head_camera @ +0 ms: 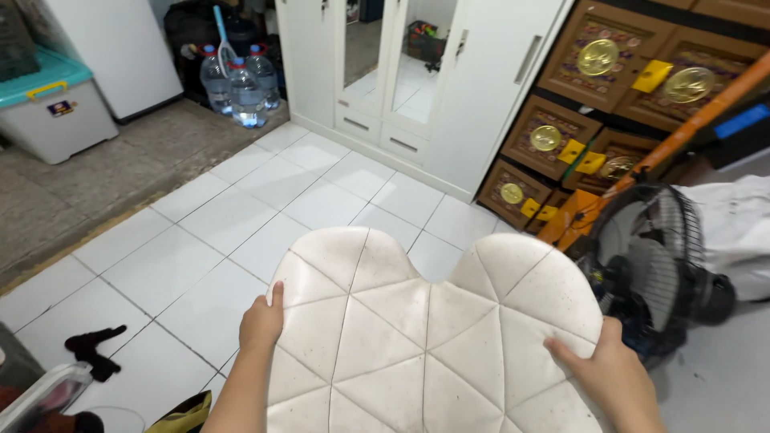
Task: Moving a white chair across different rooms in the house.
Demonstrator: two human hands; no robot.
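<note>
Cream quilted padded chair shell (pixel 433 337) sits at 6 o'clock above the tiled floor (pixel 241 240); left hand (pixel 261 325) and right hand (pixel 613 377) clasp opposite edges; keeping both grips level appears advisable.

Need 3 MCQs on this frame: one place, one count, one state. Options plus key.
1. Where is the fan?
A. right of the cushion
B. by the water bottles
C. on the storage bin

2. How many water bottles stand on the floor?
A. one
B. three
C. six

3. How do the hands meet the cushion?
A. both grip its side edges
B. only the left touches it
C. neither touches it

Key:
1 A, the fan sits right of the cushion.
2 B, three capped bottles cluster beside the wardrobe.
3 A, left hand and right hand each grip an edge.
</note>
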